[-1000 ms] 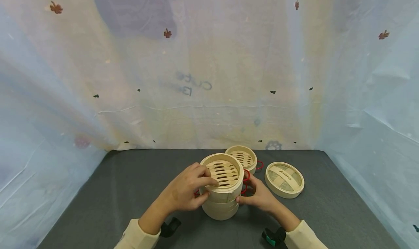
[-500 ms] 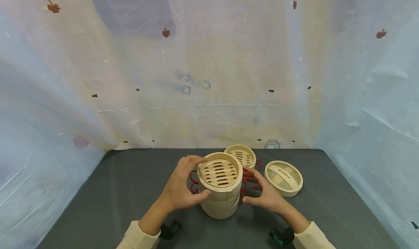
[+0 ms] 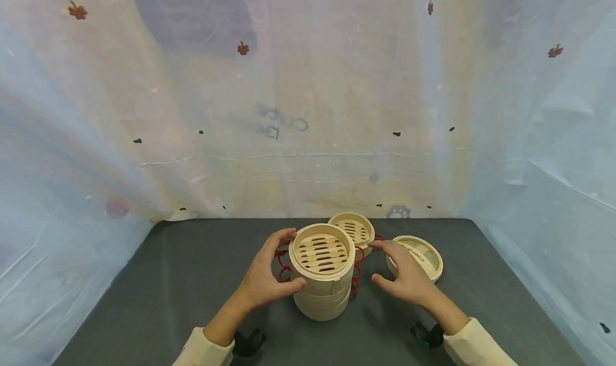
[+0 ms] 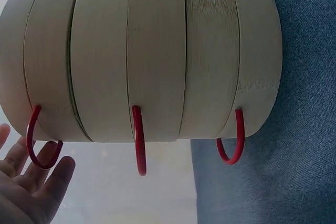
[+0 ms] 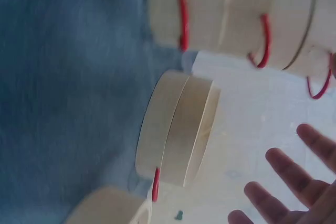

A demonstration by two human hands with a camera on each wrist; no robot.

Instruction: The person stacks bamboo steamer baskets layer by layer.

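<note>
A stack of three bamboo steamer baskets (image 3: 321,297) stands upright in the middle of the table, the top one's slatted floor showing. Red loop handles (image 4: 139,145) stick out from its sides. My left hand (image 3: 267,274) is at the stack's left side, fingers near the top rim and thumb out at the front, not curled round it. In the left wrist view its fingers (image 4: 60,179) are spread beside the top handle. Off to the right, my right hand (image 3: 408,276) hovers apart from the stack with fingers spread and nothing in them.
Another steamer basket (image 3: 353,230) with red handles sits behind the stack, slightly right. The woven steamer lid (image 3: 432,258) lies right of it, partly hidden by my right hand. A dark cloth (image 3: 202,269) covers the table; pale sheeting (image 3: 308,189) hangs behind.
My right hand has let go of the stack and moved away to the right. My left hand has drawn back from the top basket's front rim to the stack's left side.
</note>
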